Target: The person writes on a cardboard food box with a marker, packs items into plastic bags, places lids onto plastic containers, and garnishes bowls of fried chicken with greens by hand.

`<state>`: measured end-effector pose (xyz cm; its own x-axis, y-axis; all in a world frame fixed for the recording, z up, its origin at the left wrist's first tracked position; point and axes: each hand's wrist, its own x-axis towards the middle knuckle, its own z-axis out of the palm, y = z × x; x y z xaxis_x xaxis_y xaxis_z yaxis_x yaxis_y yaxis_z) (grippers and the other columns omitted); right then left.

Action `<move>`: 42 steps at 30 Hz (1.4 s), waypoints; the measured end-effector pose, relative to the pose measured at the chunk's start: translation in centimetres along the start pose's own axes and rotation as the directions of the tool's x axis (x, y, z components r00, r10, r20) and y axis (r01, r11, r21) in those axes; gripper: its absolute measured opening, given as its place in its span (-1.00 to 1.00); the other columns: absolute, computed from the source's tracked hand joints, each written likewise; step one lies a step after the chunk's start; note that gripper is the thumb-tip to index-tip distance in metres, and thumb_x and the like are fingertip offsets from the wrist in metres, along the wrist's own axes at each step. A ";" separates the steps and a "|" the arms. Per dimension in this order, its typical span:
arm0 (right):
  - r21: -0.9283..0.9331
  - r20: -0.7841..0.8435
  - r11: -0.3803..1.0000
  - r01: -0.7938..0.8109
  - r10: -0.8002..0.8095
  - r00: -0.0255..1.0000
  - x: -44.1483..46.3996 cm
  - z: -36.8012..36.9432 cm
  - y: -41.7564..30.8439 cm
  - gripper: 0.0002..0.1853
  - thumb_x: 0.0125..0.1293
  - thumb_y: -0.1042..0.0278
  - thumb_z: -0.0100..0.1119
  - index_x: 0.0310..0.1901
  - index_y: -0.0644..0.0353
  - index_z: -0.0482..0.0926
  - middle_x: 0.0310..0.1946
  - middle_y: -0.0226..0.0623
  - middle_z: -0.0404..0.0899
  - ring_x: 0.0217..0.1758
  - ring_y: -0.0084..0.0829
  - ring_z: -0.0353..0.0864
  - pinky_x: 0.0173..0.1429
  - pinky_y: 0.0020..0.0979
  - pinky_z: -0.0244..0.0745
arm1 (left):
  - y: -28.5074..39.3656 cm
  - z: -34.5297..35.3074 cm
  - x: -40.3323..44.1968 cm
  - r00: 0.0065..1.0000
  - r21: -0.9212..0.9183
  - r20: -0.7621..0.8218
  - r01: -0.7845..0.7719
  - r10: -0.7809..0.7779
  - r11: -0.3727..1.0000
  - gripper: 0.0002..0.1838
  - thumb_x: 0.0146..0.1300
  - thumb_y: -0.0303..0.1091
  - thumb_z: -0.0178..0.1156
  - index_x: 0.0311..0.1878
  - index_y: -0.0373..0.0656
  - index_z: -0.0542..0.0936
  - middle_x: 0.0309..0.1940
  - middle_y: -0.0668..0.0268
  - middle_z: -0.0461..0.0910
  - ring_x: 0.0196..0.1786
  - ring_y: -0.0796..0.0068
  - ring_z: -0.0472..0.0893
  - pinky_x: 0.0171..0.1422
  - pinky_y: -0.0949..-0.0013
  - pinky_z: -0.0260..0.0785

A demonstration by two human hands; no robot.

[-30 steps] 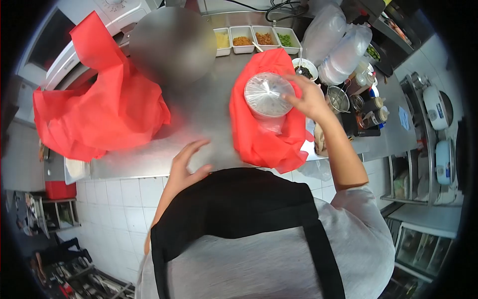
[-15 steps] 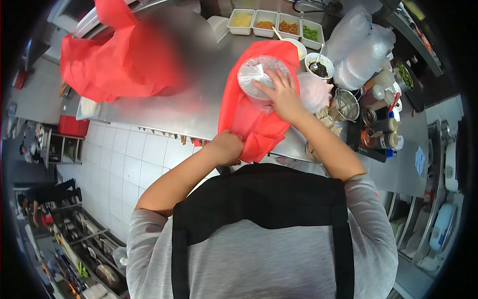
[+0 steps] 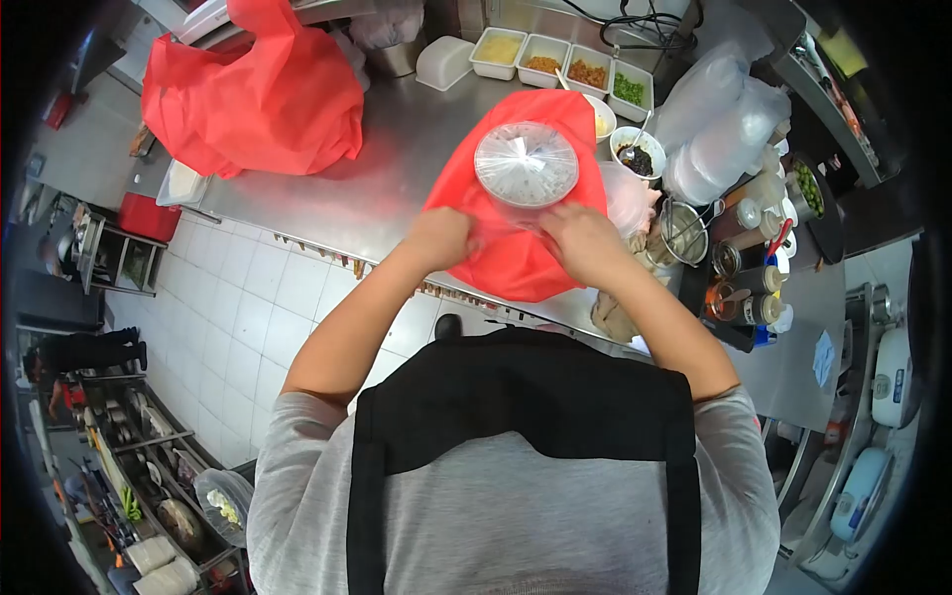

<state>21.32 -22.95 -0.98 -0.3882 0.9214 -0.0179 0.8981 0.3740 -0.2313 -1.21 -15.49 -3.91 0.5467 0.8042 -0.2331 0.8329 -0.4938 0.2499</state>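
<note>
The left grip [image 3: 441, 238] pinched one red bag [image 3: 521, 273] of two; the right grip [image 3: 585, 244] curled beside one film-topped tub [image 3: 526, 165], its hold unclear; four food trays [image 3: 493, 70] stood beyond

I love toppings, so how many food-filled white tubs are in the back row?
4, side by side at the steel counter's back: leftmost pale-yellow tub, then orange tub, reddish-brown tub, and rightmost chopped-green tub.
</note>
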 end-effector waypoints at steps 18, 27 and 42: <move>-0.314 -0.482 0.948 -0.050 -0.114 0.869 16.4 9.7 0.8 -0.55 0.29 0.15 -0.16 0.24 -0.35 0.33 0.34 -0.22 0.17 0.38 0.02 0.16 0.23 0.38 0.05 | -10.4 -6.2 6.6 0.741 -0.062 -0.650 0.172 -0.171 0.983 -0.83 0.21 -0.20 0.12 -0.22 -0.05 0.48 -0.51 0.05 0.60 -0.35 -0.01 0.62 -0.31 -0.02 0.43; -0.276 -0.429 0.961 -0.006 -0.118 0.896 24.3 7.8 -1.1 -0.50 0.25 0.18 -0.04 0.27 -0.26 0.33 0.35 -0.12 0.14 0.44 -0.03 0.03 0.26 0.35 0.02 | -15.8 -9.9 7.1 0.684 0.218 -0.728 0.157 0.053 0.963 -0.91 0.17 -0.31 0.05 -0.28 -0.05 0.46 -0.58 0.18 0.56 -0.46 0.09 0.60 -0.43 0.06 0.41; 0.045 -0.111 0.999 -0.016 0.021 0.994 10.0 6.3 -5.0 -0.41 0.05 0.23 0.19 0.19 0.07 0.40 -0.02 -0.10 0.51 0.04 -0.14 0.49 0.09 -0.20 0.39 | -10.9 -6.1 10.7 0.828 0.494 -0.218 -0.363 0.517 0.790 -0.30 0.15 -0.10 0.18 0.38 0.46 0.18 0.45 0.29 0.00 0.50 0.08 -0.09 0.44 -0.19 -0.11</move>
<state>11.60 -16.26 -6.08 -0.3438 0.9351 0.0855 0.8940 0.3538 -0.2750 -4.97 0.57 -3.40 0.8643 0.4829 0.1405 0.5019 -0.8455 -0.1821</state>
